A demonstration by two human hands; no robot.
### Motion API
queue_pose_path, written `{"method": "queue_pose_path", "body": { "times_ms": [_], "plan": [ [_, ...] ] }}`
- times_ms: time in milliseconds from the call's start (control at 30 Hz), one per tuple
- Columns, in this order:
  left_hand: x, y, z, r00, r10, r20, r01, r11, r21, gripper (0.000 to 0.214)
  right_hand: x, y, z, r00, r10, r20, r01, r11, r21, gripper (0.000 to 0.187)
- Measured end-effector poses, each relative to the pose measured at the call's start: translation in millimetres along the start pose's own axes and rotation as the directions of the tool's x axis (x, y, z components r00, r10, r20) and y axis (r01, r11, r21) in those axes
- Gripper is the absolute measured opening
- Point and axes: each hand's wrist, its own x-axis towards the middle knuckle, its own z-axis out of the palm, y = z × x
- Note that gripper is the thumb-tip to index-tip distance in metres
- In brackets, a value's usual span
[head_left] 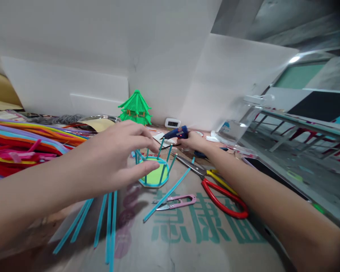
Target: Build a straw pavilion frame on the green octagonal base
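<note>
Just behind and above a round yellow-green base (155, 175) with a blue rim hovers my left hand (130, 151), thumb and fingers apart. Several blue pipe-cleaner posts (169, 153) stand up around that rim, some leaning outward. My fingers partly cover the base's left side. Further back, my right hand (195, 141) is closed around a dark blue glue gun (175, 133), its nozzle pointing left above a small white pad. A loose blue pipe cleaner (170, 192) lies across pink thread snips (183, 202). Red-handled scissors (223, 204) rest below my right forearm.
A green tiered-roof model (136, 107) stands at the back beside a small white clock (172, 123). Colourful pipe cleaners (25, 139) are heaped at left. Cut blue strips (109, 226) lie at the front. A clear plastic bottle (238, 121) and a dark phone-like slab (274, 177) are right.
</note>
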Motion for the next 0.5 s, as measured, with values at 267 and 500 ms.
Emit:
{"method": "queue_pose_path", "body": {
  "times_ms": [267, 500],
  "plan": [
    [-1, 0, 10.0, 0.997, 0.074, 0.002, -0.074, 0.993, 0.094, 0.028, -41, -21, -43, 0.994, -0.016, -0.11, 0.028, 0.993, 0.114, 0.028],
    [-4, 5, 18.7, 0.991, 0.118, -0.06, -0.101, 0.969, 0.227, 0.025, -109, -34, -61, 0.96, -0.247, -0.131, 0.279, 0.873, 0.401, 0.026]
  ]
}}
